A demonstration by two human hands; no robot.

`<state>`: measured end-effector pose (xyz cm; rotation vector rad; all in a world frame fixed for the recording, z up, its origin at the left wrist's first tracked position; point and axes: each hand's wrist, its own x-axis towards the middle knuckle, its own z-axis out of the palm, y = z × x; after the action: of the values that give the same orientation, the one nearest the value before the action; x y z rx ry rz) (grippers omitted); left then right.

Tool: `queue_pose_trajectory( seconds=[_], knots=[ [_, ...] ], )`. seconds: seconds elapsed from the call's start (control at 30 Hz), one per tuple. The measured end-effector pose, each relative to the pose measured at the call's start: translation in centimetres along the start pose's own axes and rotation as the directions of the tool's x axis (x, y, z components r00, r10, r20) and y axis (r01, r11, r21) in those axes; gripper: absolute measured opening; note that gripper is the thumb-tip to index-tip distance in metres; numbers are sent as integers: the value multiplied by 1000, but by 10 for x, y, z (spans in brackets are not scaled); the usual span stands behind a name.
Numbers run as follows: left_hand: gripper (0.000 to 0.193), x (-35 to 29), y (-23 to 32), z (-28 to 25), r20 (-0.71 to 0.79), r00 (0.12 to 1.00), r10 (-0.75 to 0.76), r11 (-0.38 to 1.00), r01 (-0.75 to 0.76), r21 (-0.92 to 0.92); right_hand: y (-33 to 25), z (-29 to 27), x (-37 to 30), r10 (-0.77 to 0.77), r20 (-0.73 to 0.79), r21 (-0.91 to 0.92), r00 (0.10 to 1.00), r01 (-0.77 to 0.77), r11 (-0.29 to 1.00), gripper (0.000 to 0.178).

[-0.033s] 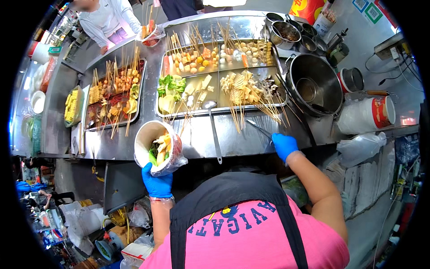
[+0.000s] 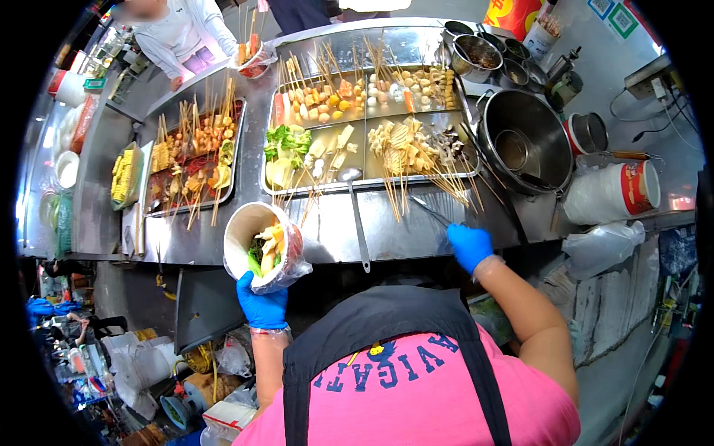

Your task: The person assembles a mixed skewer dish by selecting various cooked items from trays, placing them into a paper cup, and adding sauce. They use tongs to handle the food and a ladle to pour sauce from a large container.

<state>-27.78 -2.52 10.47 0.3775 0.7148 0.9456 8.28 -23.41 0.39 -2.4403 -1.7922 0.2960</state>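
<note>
My left hand (image 2: 262, 303), in a blue glove, is closed around the lower side of a paper bucket (image 2: 239, 236) lined with a clear plastic bag. The bucket tilts toward me; leafy greens and pale yellow pieces of food (image 2: 271, 249) lie inside. At the counter's near edge, my blue-gloved right hand (image 2: 470, 247) closes on slim metal tongs (image 2: 431, 209), which point left and away over the steel. Just beyond both hands sits a divided steel tray (image 2: 297, 192) of skewers in broth. A ladle (image 2: 358, 223) rests on its near rim, handle toward me.
On the left stands a second tray (image 2: 236, 160) of skewers in red broth, beside a container of corn (image 2: 125, 177). A large steel pot (image 2: 550, 126) and stacked paper buckets (image 2: 606, 186) are at right. Across the counter, a person (image 2: 178, 37) stands near another filled bucket (image 2: 254, 61).
My right hand has shifted very slightly toward me with the tongs. My left hand and the bucket stay the same relative to the counter.
</note>
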Motion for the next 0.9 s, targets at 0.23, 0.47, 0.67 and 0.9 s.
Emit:
queue_pose_trajectory(
  seconds=[0.23, 0.47, 0.67, 0.9],
  knots=[
    [70, -11, -11, 30, 28, 998, 54, 998, -55, 26, -137, 23, 96, -479, 160, 433, 863, 375, 820, 26],
    [70, -13, -8, 41, -15, 990, 141, 989, -140, 55, -144, 81, 158, -765, 260, 178, 589, 750, 637, 13],
    [68, 19, 5, 40, 4, 989, 145, 989, -145, 15, -123, -20, 156, -754, -2, 100, 657, 751, 653, 9],
    [64, 89, 19, 62, 44, 999, -12, 1000, 10, 29, -75, -33, 181, -220, -271, 567, 937, 340, 751, 10]
  ],
)
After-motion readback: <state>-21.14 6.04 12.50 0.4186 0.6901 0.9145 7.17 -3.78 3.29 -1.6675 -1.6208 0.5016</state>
